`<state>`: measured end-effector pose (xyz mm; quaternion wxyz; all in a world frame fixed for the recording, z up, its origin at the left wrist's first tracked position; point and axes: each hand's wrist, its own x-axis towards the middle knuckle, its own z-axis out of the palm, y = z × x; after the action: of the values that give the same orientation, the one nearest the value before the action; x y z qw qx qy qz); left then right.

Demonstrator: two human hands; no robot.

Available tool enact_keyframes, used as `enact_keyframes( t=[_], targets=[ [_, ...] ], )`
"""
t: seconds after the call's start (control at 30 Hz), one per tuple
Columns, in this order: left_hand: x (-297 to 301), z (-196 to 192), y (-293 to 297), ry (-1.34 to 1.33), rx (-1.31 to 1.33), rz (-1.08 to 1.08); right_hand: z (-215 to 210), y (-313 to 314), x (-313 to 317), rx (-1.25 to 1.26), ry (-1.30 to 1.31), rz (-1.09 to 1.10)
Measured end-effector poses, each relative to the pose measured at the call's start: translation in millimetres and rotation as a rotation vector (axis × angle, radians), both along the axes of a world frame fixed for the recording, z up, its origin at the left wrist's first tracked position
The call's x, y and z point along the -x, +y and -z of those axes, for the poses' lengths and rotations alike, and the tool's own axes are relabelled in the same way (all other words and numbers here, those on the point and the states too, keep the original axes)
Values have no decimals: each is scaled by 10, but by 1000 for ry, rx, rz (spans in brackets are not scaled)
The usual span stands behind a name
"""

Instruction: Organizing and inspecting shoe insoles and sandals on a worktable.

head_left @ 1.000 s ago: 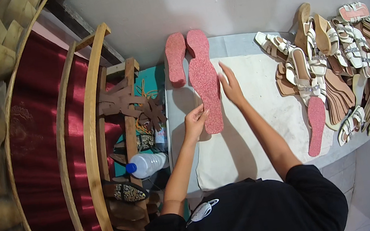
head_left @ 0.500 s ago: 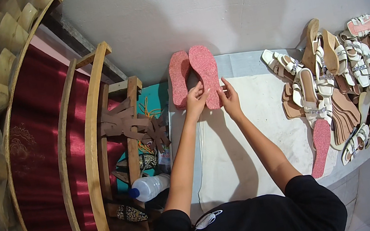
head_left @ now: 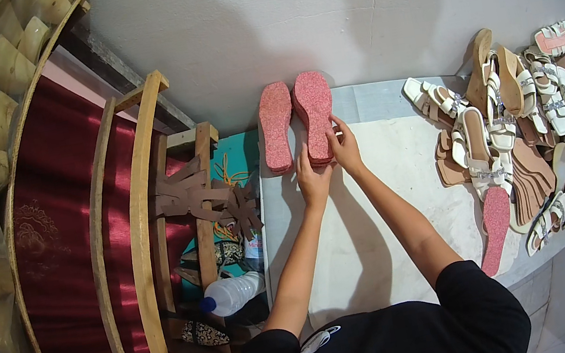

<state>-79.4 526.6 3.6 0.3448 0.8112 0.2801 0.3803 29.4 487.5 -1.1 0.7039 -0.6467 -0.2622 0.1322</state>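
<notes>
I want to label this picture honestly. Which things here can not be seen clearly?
- Head view: heel end of the right pink sole, covered by the left hand and right hand.
- Each grip: palms face away, finger contact unclear.
- Shoe pile: overlapping, single pieces too small.
- Plastic bottle: its far end hidden behind the table edge.

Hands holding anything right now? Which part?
Both the left hand and right hand grip the right-hand pink glitter sole at its near, heel end.
</notes>
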Motion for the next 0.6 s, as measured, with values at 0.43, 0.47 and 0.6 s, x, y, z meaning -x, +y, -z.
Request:
enact_keyframes(
  t=[0.43, 0.47, 0.6],
  targets=[
    [-88, 98, -26, -37, 76, -95, 38, -17, -6, 88, -110, 57],
    [-93, 87, -34, -35, 86, -92, 58, -20, -37, 121, -217, 74],
    [-76, 80, -31, -39, 69, -92, 75, -13, -46, 177, -358, 82]
  ],
)
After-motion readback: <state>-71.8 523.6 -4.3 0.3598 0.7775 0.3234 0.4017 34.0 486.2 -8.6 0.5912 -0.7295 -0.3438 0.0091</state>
